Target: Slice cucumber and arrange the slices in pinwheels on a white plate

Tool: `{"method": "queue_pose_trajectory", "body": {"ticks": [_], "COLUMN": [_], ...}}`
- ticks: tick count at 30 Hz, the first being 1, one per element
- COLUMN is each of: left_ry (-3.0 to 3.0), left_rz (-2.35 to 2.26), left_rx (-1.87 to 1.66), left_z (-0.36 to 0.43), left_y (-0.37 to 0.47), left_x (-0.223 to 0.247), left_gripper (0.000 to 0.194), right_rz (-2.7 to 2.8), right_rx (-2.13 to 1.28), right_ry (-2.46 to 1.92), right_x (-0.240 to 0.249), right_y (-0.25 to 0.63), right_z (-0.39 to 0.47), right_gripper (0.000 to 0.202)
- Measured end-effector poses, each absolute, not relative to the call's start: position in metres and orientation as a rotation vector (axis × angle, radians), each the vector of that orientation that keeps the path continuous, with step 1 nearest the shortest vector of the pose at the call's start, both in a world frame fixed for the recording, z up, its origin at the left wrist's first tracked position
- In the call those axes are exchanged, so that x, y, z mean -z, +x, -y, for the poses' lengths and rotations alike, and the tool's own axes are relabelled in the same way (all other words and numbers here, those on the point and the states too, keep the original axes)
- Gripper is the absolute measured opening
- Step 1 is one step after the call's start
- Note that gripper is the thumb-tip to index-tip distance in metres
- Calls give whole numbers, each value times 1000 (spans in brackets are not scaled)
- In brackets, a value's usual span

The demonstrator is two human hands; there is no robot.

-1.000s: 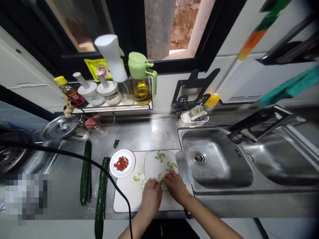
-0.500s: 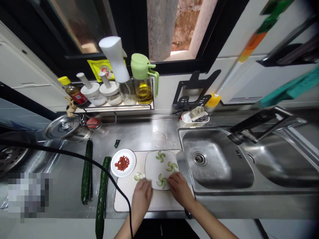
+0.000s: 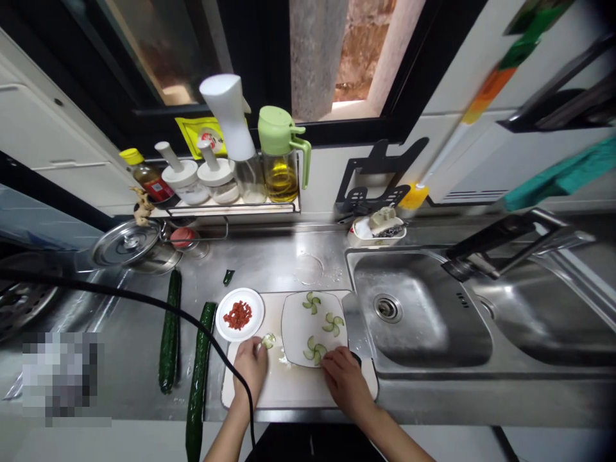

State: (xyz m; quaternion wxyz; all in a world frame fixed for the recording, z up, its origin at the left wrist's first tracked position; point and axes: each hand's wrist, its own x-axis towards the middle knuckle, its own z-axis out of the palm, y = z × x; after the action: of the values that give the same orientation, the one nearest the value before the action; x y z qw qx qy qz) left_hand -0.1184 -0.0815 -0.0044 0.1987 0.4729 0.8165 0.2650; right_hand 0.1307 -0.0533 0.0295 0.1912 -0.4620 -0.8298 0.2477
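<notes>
My left hand (image 3: 250, 367) is at the left of the white cutting board (image 3: 289, 390). Its fingers are drawn together at a small pile of cucumber slices (image 3: 268, 341), their tips touching its edge. A white square plate (image 3: 297, 323) lies on the board and carries three pinwheels of cucumber slices. My right hand (image 3: 347, 380) is at the plate's lower right edge, fingers curled together beside the nearest cucumber pinwheel (image 3: 314, 351). What is between those fingertips is hidden. A dark knife handle (image 3: 356, 359) shows just behind the right hand.
A small white plate (image 3: 258, 310) of chopped red pieces overlaps the board's corner. Two whole cucumbers (image 3: 169, 340) lie left, with a cucumber end (image 3: 228, 277) behind. A black cable (image 3: 192, 314) crosses the view. The steel sink (image 3: 418, 321) is right; a condiment rack (image 3: 240, 208) stands behind.
My left hand has moved left, from the plate's edge to the cucumber slice pile. My right hand has shifted slightly down at the plate's edge. The view has shifted a little.
</notes>
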Motion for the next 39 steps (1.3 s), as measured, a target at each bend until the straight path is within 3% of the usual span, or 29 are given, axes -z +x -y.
{"method": "queue_pose_trajectory", "body": {"ticks": [9,19,23,27,31,39], "left_ry": [1174,1076,1013,720,234,-114], "left_rz": [-2177,-1737,-1605,-1502,-1368,-1132], "left_rx": [-809,-900,-892,-964,-800,-798], "left_z": [78,64,52,45,42,31], "left_y": [-119,-101,-91,-83,-76,-72], "left_x": [-6,-39,-46,-47,-46,-40], "left_gripper": [21,25,25,32,37,23], "right_rz": [2320,2211,2144,2123,2122,2186], "right_rx": [-712,-998,-1167,-1211,-1234,-1203], "right_ry": [-1276,-1156,-1306,-1354,-1311,-1274], "right_x": [-34,-48,-52,-55,-60,-59], "right_y": [125,78,70,74,81,87], "right_z": [50,13,-4,-11,-12,-11], "right_gripper": [20,27,16,13,12,13]}}
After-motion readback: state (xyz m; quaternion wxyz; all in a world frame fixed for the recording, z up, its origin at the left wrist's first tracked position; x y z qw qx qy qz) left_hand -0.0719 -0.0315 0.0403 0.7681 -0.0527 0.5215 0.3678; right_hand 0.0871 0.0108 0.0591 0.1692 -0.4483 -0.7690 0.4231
